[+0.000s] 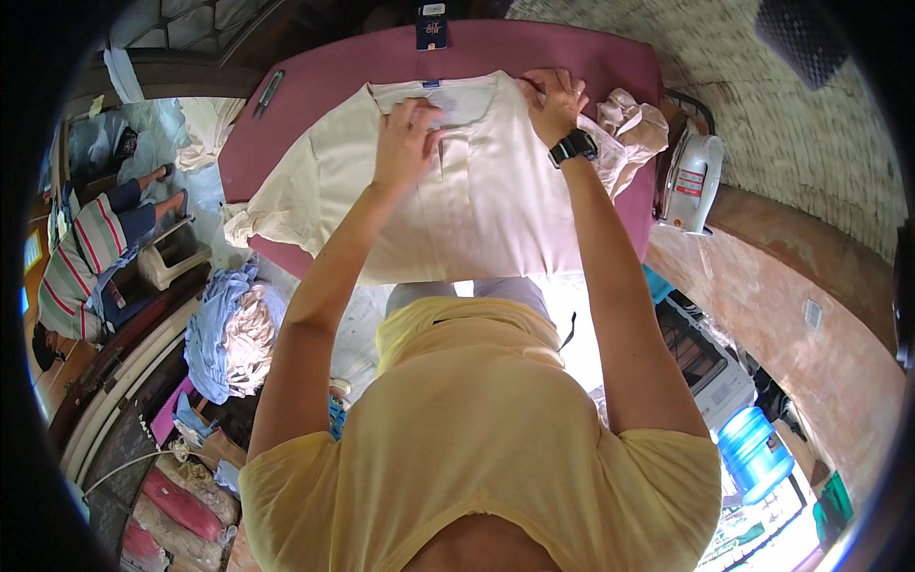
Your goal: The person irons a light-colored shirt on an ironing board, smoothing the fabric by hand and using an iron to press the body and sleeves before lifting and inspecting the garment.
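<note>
A cream blouse (467, 210) lies spread on a maroon padded board (324, 76), its neckline toward the far edge and a short slit at the front. My left hand (408, 143) rests at the left part of the neckline, fingers bent and apart. Over the right shoulder of the blouse lies my right hand (556, 105), its fingers spread on the cloth; a black watch (573, 148) is on that wrist. The right sleeve (629, 133) is bunched up, while the left sleeve (272, 205) reaches the board's left edge.
A white iron (694, 181) stands at the board's right end. Green thread snips (270, 92) and a dark tag (432, 26) lie on the board. A heap of blue and cream cloth (233, 334) is at the left. Another person (95, 248) sits far left. A blue water jug (755, 453) stands lower right.
</note>
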The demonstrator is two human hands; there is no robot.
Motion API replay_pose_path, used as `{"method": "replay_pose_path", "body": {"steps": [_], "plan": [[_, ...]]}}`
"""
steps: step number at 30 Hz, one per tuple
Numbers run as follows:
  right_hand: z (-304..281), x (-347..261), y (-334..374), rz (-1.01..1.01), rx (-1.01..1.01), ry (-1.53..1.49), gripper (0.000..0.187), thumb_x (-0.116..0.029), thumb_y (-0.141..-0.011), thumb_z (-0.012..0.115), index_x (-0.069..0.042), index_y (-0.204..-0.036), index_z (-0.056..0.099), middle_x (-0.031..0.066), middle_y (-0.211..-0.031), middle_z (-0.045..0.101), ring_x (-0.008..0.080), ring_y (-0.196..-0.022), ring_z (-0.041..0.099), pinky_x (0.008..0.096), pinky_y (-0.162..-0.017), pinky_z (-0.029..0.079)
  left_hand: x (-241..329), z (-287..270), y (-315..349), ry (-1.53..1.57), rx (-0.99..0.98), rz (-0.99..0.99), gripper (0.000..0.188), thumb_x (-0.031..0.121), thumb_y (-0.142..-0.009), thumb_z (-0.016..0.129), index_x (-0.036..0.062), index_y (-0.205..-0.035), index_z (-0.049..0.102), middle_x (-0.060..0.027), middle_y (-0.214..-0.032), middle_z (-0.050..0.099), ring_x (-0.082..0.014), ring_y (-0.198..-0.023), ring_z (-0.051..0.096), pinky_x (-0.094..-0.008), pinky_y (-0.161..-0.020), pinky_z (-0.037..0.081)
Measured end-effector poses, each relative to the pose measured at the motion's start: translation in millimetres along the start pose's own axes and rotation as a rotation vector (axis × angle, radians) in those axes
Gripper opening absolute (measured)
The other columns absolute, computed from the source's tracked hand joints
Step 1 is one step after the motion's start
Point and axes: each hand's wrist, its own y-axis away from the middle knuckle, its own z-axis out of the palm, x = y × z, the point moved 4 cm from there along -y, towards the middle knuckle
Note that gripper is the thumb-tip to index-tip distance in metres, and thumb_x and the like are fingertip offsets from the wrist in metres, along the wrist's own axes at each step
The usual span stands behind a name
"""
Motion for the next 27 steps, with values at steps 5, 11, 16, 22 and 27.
{"method": "replay_pose_path", "body": {"steps": [5, 11, 16, 22, 27], "plan": [[-40.2, 13.7, 20.1, -0.052, 0.015, 0.187, 0.022, -0.026, -0.087, 0.064, -0.018, -0.108, 0.061, 0.0037, -0.108, 0.060, 0.0352, -0.108, 0.048, 0.0582, -0.096, 0.031, 29.4, 24.2, 9.4, -0.161, -0.080, 0.183, 0.044, 0.030, -0.084, 0.066, 0.0161, -0.125, 0.057, -0.0023, -0.142, 0.043, -0.0257, -0.134, 0.037, -0.0481, -0.110, 0.029], [-65.8, 31.7, 41.8, -0.028, 0.015, 0.271, 0.022, -0.028, -0.087, 0.064, -0.015, -0.105, 0.062, 0.0051, -0.106, 0.062, 0.0334, -0.110, 0.049, 0.0554, -0.096, 0.030, 81.2, 67.9, -28.8, 0.040, -0.128, 0.323, 0.055, 0.028, -0.085, 0.066, 0.0103, -0.135, 0.048, -0.0024, -0.145, 0.040, -0.0278, -0.137, 0.032, -0.0524, -0.113, 0.025], [-65.6, 56.9, 40.8, 0.076, 0.045, 0.292, 0.021, -0.032, -0.086, 0.066, -0.014, -0.097, 0.063, 0.0067, -0.101, 0.065, 0.0327, -0.110, 0.050, 0.0545, -0.096, 0.030, 86.4, 86.1, -44.3, -0.106, -0.133, 0.258, 0.060, 0.041, -0.092, 0.055, 0.0164, -0.144, 0.040, -0.0011, -0.153, 0.032, -0.0290, -0.143, 0.022, -0.0527, -0.116, 0.022], [-71.3, 58.2, 50.0, 0.078, 0.122, 0.283, 0.020, -0.030, -0.088, 0.062, -0.015, -0.101, 0.062, 0.0056, -0.108, 0.061, 0.0326, -0.113, 0.048, 0.0557, -0.099, 0.030, 93.9, 127.9, -42.9, -0.224, -0.336, 0.335, 0.066, 0.051, -0.094, 0.047, 0.0226, -0.151, 0.029, 0.0008, -0.159, 0.021, -0.0291, -0.146, 0.014, -0.0501, -0.118, 0.017], [-133.4, 105.1, 60.2, 0.176, 0.327, 0.572, 0.038, -0.036, -0.083, 0.065, -0.013, -0.113, 0.058, 0.0166, -0.112, 0.053, 0.0393, -0.104, 0.048, 0.0570, -0.095, 0.035, 119.0, 109.9, -50.2, -0.072, -0.174, 0.335, 0.056, 0.038, -0.092, 0.055, 0.0209, -0.144, 0.040, -0.0005, -0.151, 0.034, -0.0289, -0.140, 0.028, -0.0488, -0.116, 0.021]]}}
